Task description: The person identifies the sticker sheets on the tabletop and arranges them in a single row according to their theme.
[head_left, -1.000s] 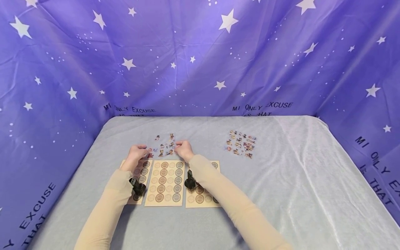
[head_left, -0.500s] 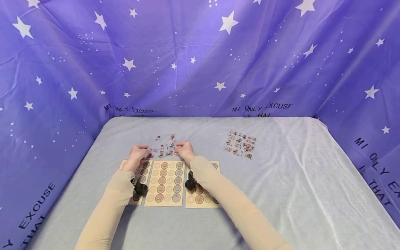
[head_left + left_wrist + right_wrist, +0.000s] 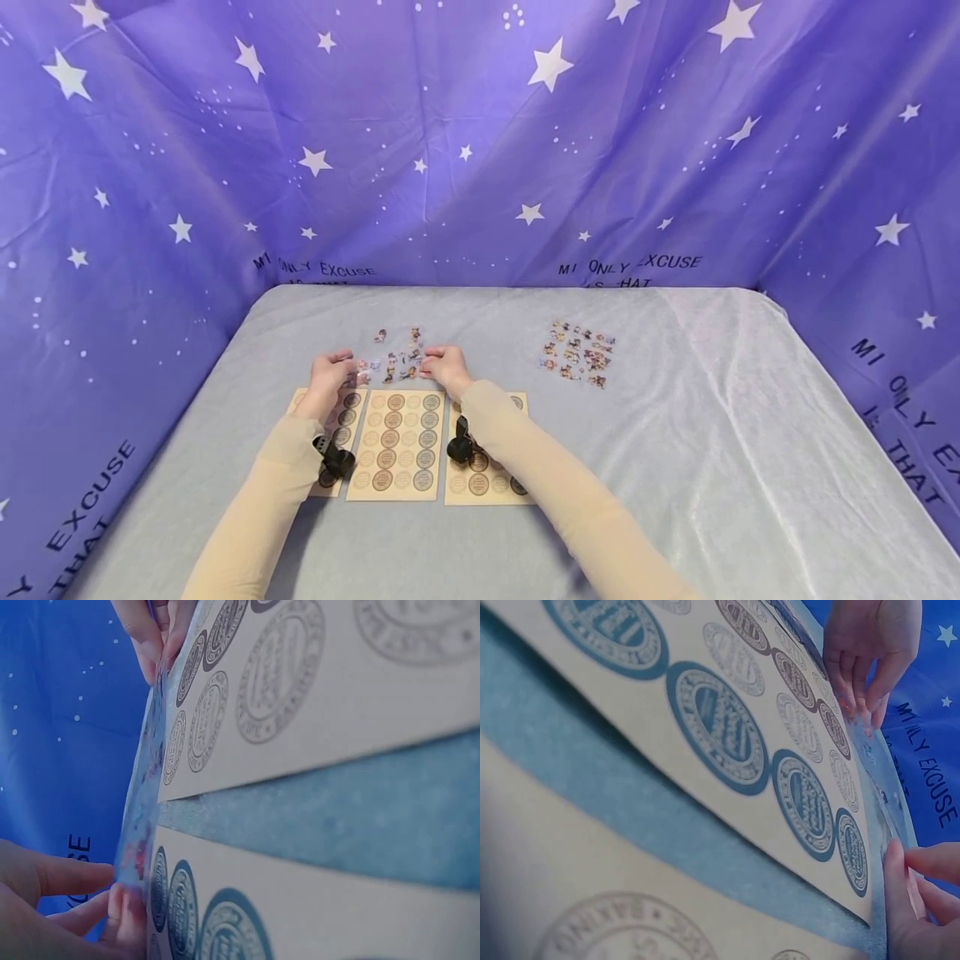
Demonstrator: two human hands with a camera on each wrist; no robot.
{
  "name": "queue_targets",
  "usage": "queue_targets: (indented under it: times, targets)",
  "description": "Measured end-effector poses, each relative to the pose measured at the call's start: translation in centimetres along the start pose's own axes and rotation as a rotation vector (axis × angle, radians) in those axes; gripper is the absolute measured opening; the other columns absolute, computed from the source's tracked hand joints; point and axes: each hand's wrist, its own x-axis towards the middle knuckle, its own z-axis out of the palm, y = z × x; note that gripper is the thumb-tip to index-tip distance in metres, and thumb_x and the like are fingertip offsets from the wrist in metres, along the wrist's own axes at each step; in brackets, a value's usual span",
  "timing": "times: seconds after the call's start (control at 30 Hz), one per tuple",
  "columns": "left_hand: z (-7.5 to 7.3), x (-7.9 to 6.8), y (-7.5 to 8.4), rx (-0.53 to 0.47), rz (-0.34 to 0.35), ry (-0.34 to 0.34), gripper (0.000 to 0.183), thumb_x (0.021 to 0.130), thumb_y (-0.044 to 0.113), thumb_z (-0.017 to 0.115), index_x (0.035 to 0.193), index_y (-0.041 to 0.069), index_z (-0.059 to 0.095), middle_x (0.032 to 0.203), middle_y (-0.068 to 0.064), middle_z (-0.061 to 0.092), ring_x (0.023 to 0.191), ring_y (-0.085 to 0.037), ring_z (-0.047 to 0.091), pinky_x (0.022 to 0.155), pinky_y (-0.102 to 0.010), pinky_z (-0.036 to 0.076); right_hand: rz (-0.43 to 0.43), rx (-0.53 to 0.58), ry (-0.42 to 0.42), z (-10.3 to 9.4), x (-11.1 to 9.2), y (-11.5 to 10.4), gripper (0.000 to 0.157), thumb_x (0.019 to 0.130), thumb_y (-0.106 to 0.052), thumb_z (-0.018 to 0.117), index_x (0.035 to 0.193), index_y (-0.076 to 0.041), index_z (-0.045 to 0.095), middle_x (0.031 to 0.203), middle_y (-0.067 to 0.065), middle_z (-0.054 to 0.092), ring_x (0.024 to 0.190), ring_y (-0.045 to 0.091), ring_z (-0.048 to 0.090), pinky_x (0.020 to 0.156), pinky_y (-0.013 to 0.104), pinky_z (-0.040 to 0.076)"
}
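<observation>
A clear sheet of small cartoon stickers (image 3: 390, 368) lies at the back left of the table, with bare patches among its figures. My left hand (image 3: 327, 380) pinches its left edge between thumb and fingers. At the right edge, my right hand (image 3: 447, 369) pinches the same sheet. From the left wrist view, the film of the sheet (image 3: 139, 817) stretches between the two hands. In the right wrist view the right thumb and fingers (image 3: 922, 877) close on its near corner.
Three cream sheets of round seal stickers lie in a row nearer me: the left one (image 3: 347, 417), the middle one (image 3: 393, 492) and the right one (image 3: 487, 498). Another clear cartoon sticker sheet (image 3: 573, 354) lies at the back right. A purple star-printed curtain (image 3: 480, 183) encloses the table.
The head view has tilted up slightly, so everything sits a little lower in it. Both hands keep their hold on the clear sticker sheet, hardly moving.
</observation>
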Motion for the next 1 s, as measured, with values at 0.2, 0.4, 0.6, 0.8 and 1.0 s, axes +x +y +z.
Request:
queue_targets:
  times: [0.2, 0.4, 0.6, 0.8, 1.0]
  targets:
    - [0.2, 0.0, -0.2, -0.051, -0.015, 0.048, 0.04, 0.087, -0.003, 0.045, 0.126, -0.005, 0.044, 0.108, -0.018, 0.053, 0.056, -0.002, 0.051, 0.053, -0.016, 0.046, -0.133, 0.076, -0.019, 0.5, 6.9, 7.0, 0.035, 0.079, 0.01, 0.053, 0.113, 0.006, 0.055, 0.082, 0.014, 0.06, 0.071, 0.02, 0.063, 0.062, 0.025, 0.054]
    - [0.5, -0.6, 0.6, -0.127, 0.019, 0.042, 0.042, 0.085, -0.007, 0.046, 0.127, -0.005, 0.044, 0.091, -0.004, 0.054, 0.058, 0.0, 0.054, 0.057, -0.017, 0.049, -0.05, 0.14, -0.015, -0.2, 6.0, 5.7, 0.036, 0.078, 0.008, 0.058, 0.113, -0.003, 0.059, 0.089, 0.016, 0.062, 0.08, 0.024, 0.063, 0.068, 0.029, 0.053]
    - [1.1, -1.2, 1.1, -0.198, 0.024, 0.023, 0.044, 0.084, -0.009, 0.045, 0.127, -0.007, 0.042, 0.076, 0.002, 0.053, 0.057, -0.003, 0.054, 0.056, -0.017, 0.049, -0.07, 0.207, -0.028, -1.3, 3.9, 3.9, 0.036, 0.075, 0.011, 0.061, 0.109, 0.0, 0.06, 0.086, 0.016, 0.063, 0.075, 0.022, 0.063, 0.066, 0.029, 0.054]
    - [1.8, -1.7, 1.2, -0.239, 0.04, 0.024, 0.043, 0.083, -0.01, 0.046, 0.125, -0.009, 0.043, 0.072, 0.003, 0.051, 0.06, -0.002, 0.053, 0.059, -0.013, 0.048, 0.032, 0.246, 0.015, -2.5, -1.2, -0.7, 0.039, 0.078, 0.016, 0.052, 0.116, 0.01, 0.052, 0.095, 0.025, 0.06, 0.075, 0.02, 0.063, 0.072, 0.03, 0.053]
    - [2.2, -2.6, 1.7, -0.265, 0.015, -0.019, 0.043, 0.084, -0.009, 0.047, 0.127, -0.007, 0.042, 0.077, 0.001, 0.048, 0.063, 0.0, 0.052, 0.065, -0.012, 0.047, 0.075, 0.276, -0.005, -4.0, -2.6, -1.9, 0.04, 0.078, 0.014, 0.054, 0.117, 0.008, 0.052, 0.104, 0.028, 0.057, 0.077, 0.019, 0.062, 0.079, 0.032, 0.05]
